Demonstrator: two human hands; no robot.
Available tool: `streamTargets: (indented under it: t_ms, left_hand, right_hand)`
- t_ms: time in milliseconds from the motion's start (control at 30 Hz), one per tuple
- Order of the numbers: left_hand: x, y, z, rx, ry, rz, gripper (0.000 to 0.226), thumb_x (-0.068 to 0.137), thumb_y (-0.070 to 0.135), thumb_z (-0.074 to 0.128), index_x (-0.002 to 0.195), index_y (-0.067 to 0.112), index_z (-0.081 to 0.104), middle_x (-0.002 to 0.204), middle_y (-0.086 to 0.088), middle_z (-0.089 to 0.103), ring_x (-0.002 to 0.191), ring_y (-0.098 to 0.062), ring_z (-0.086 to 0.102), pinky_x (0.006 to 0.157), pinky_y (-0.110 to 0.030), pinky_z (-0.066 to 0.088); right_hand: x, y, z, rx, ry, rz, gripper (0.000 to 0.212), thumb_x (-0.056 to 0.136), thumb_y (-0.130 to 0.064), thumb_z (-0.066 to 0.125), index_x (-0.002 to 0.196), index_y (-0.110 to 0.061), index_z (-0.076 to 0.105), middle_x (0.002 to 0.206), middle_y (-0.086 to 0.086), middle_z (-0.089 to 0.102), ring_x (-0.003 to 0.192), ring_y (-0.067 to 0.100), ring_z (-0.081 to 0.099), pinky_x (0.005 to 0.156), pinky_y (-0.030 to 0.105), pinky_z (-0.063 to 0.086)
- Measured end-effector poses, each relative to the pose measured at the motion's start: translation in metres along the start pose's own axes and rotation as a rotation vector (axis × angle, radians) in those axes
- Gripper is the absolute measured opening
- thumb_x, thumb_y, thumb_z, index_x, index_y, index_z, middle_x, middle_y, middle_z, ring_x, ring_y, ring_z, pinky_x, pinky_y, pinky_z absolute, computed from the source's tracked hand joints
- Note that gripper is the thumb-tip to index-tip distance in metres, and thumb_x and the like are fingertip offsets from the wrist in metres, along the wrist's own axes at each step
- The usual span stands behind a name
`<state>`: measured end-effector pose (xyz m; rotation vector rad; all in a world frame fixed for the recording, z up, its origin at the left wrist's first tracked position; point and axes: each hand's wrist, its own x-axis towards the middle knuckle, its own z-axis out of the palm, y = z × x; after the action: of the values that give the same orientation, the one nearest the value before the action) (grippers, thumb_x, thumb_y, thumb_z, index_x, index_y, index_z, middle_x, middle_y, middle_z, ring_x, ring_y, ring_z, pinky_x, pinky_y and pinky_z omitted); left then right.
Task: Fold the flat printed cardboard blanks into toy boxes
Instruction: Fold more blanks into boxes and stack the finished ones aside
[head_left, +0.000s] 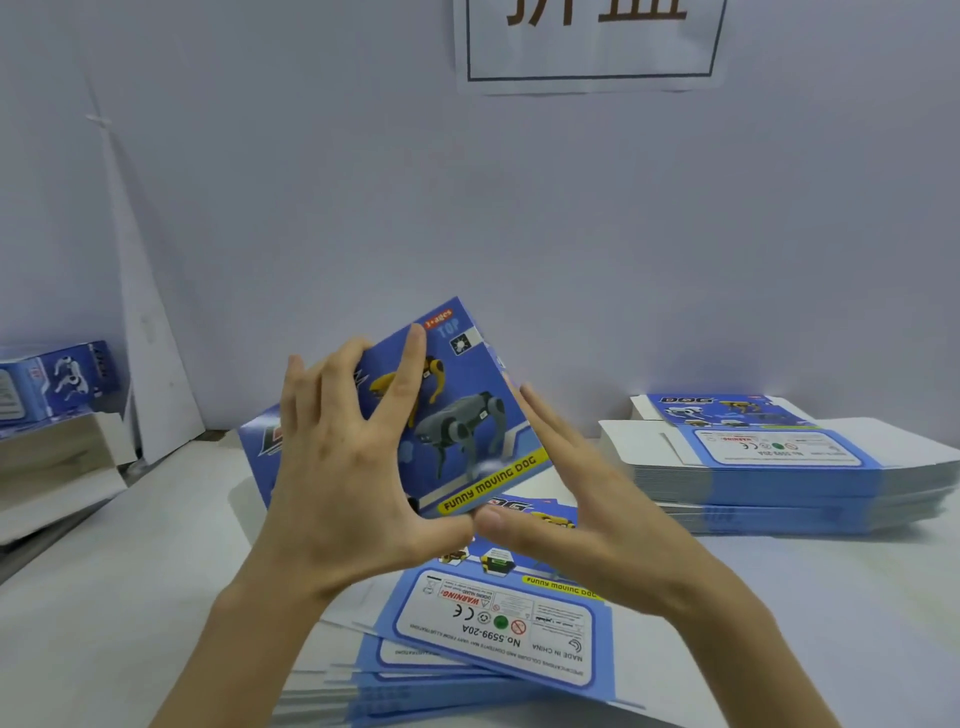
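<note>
Both hands bear flat on one cardboard blank (470, 415), held raised and tilted above the table near centre. Left hand (337, 467): fingers straight and spread across the printed face, which shows a yellow and a grey robot dog; thumb at the near lower edge. Right hand (587, 514): fingers straight and together against the blank's right edge, thumb tip meeting the left thumb. Neither hand curls round the card.

Surface: white table (130, 571). Room: pale wall (519, 208) directly behind it. At far left a white board (150, 364) leans on the wall. High up, right of centre, hangs a paper sign (589, 47) with dark characters, cut off at the top.

Containers: at far left a folded toy box (62, 379) stands on a white carton (52, 457); contents of either not visible. Near centre, under the hands, lies a fanned pile of blanks (493, 629), top sheet marked No.5599-20A. At far right sits a tall stack of blanks (779, 467), well apart from the pile.
</note>
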<state>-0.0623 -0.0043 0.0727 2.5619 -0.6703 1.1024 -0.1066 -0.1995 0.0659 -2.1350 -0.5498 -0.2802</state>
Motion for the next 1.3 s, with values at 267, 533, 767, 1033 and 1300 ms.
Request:
streamTargets:
  t_ms: [267, 533, 767, 1033, 1300]
  left_hand:
    - [0.001, -0.006, -0.005, -0.015, -0.026, 0.267, 0.110, 0.059, 0.075, 0.056, 0.149, 0.017, 0.031, 0.145, -0.016, 0.034, 0.140, -0.033, 0.025, 0.117, -0.058, 0.000]
    - [0.005, -0.016, -0.002, -0.785, -0.207, -0.631, 0.136, 0.037, 0.093, 0.058, 0.150, 0.044, 0.000, 0.158, 0.006, 0.021, 0.144, -0.013, 0.023, 0.112, -0.042, 0.024]
    - [0.006, -0.014, 0.027, -1.437, 0.072, -0.576, 0.082, 0.047, 0.031, 0.088, 0.120, 0.023, 0.052, 0.103, 0.006, 0.072, 0.088, -0.010, 0.071, 0.067, -0.023, 0.058]
    - [-0.005, -0.007, 0.036, -1.132, -0.477, -0.367, 0.118, 0.048, 0.058, 0.088, 0.145, 0.048, 0.021, 0.132, 0.015, 0.056, 0.114, -0.005, 0.060, 0.098, -0.041, 0.051]
    - [0.001, 0.002, 0.022, -1.473, -0.416, -0.658, 0.071, 0.076, 0.065, 0.051, 0.129, 0.017, 0.056, 0.120, -0.012, 0.066, 0.117, -0.032, 0.059, 0.107, -0.056, 0.037]
  right_hand:
    - [0.008, 0.007, -0.006, 0.503, 0.295, 0.171, 0.088, 0.068, -0.044, 0.079, 0.143, -0.034, 0.035, 0.115, -0.008, 0.067, 0.095, 0.004, 0.068, 0.070, 0.015, 0.054]
    - [0.006, 0.023, -0.030, 0.835, 0.343, 0.254, 0.074, 0.063, -0.012, 0.072, 0.131, -0.027, 0.047, 0.103, 0.014, 0.066, 0.086, 0.030, 0.070, 0.066, 0.036, 0.059]
    - [-0.008, 0.021, -0.040, 0.344, 0.046, 0.385, 0.100, 0.052, -0.059, 0.076, 0.142, -0.043, 0.034, 0.136, -0.009, 0.054, 0.114, 0.008, 0.060, 0.101, 0.033, 0.046]
    - [0.000, 0.010, -0.024, 0.359, 0.276, 0.110, 0.069, 0.074, -0.059, 0.056, 0.139, -0.048, 0.036, 0.130, -0.033, 0.045, 0.116, -0.019, 0.046, 0.078, -0.001, 0.043]
    - [0.006, 0.010, -0.016, 0.326, 0.516, 0.061, 0.022, 0.089, -0.049, 0.045, 0.090, -0.031, 0.057, 0.074, -0.025, 0.055, 0.068, -0.007, 0.050, 0.064, 0.007, 0.039]
